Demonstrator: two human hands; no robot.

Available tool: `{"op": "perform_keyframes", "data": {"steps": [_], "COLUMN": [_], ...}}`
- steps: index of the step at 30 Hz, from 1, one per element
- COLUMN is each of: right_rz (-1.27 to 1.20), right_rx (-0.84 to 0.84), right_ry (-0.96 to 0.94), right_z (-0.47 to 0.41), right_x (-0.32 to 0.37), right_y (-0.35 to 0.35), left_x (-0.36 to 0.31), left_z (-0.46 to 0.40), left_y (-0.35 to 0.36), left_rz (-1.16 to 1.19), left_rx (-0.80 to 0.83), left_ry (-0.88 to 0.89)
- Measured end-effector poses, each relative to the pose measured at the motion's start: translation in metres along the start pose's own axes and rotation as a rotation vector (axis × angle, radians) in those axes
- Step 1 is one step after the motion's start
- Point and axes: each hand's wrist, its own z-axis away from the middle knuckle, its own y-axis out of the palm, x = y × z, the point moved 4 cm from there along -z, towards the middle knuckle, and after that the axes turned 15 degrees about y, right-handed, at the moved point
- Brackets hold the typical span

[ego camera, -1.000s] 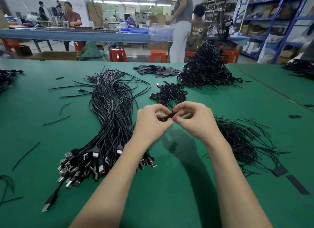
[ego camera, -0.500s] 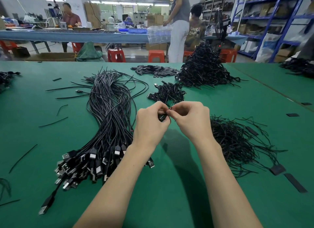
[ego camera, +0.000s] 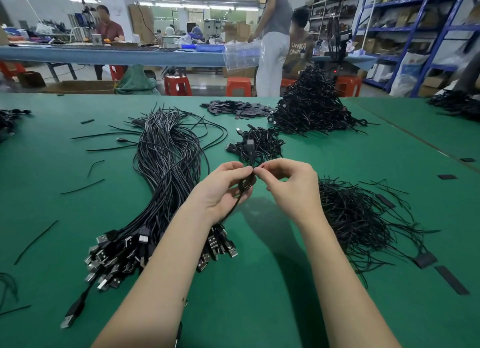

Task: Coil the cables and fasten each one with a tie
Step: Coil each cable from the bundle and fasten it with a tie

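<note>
**Black coil at risk of springing loose before the tie is closed**

Black cable is sitting in a small coil (ego camera: 245, 184) just above the middle of the frame, and I am watching the left hand (ego camera: 223, 189) holding it with curled fingers (ego camera: 233, 169) while one loose end is trailing down past the wrist. The right hand (ego camera: 288, 184) is pinching something tiny against the top of the coil; I am judging it to be the tie, though it is too small and dark for me to be sure. Both hands are hovering over the green worktop (ego camera: 259, 282), not resting on it.

What I am worrying about from here:

- The loops are being kept together by the left thumb and forefinger alone. If that pinch is easing off while the right hand is twisting, the coil is likely to spring open and need rewinding.
- The trailing end is hanging near the big bundle of uncoiled cables (ego camera: 166, 171) at centre left, so it could be snagging on a plug there.
- The tie could be slipping from the right fingertips and dropping among the loose ties (ego camera: 363, 217) at the right, where it would be hard to pick out.
- A twist made too loosely is leaving the coil to unravel once it is joining the finished pile (ego camera: 257, 145) just above the hands.
</note>
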Motion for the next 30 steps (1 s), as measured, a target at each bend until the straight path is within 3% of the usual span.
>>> {"op": "perform_keyframes", "data": {"steps": [2,5,7,8,10,13,15,17,24,26,30], "right_rz": [-0.339,-1.012,-1.327,-1.308,-0.897,-0.078,0.241,0.386,0.379,0.178,-0.916], "right_rx": [0.186,0.547,0.644,0.638,0.481,0.147,0.039,-0.037,-0.139,-0.049,0.436], "right_ry": [0.319,0.913,1.049,1.035,0.832,0.234,-0.036,-0.128,-0.209,-0.020,0.963], "right_z": [-0.001,0.014,0.021,0.022,0.013,-0.001,0.001,0.007,0.013,0.010,0.017], "right_x": [-0.008,-0.024,-0.027,-0.027,-0.029,-0.016,-0.006,-0.004,-0.005,-0.009,-0.019], "right_y": [0.003,0.017,0.025,0.026,0.021,0.005,0.003,0.004,0.004,0.011,0.032], "left_x": [0.000,-0.004,-0.003,-0.002,0.001,0.004,0.004,0.005,0.007,0.008,0.006], "left_z": [-0.002,0.001,-0.001,-0.002,-0.004,-0.006,-0.007,-0.008,-0.009,-0.009,-0.007], "left_y": [-0.001,0.002,0.003,0.002,-0.002,-0.007,-0.008,-0.009,-0.012,-0.012,-0.009], "left_rz": [-0.028,-0.264,-0.353,-0.349,-0.271,-0.148,-0.120,-0.097,-0.106,-0.127,-0.166], "left_rx": [0.086,0.258,0.268,0.239,0.146,0.046,0.034,0.020,0.026,0.046,0.119], "left_ry": [0.077,0.260,0.321,0.324,0.261,0.167,0.155,0.146,0.145,0.156,0.184]}}
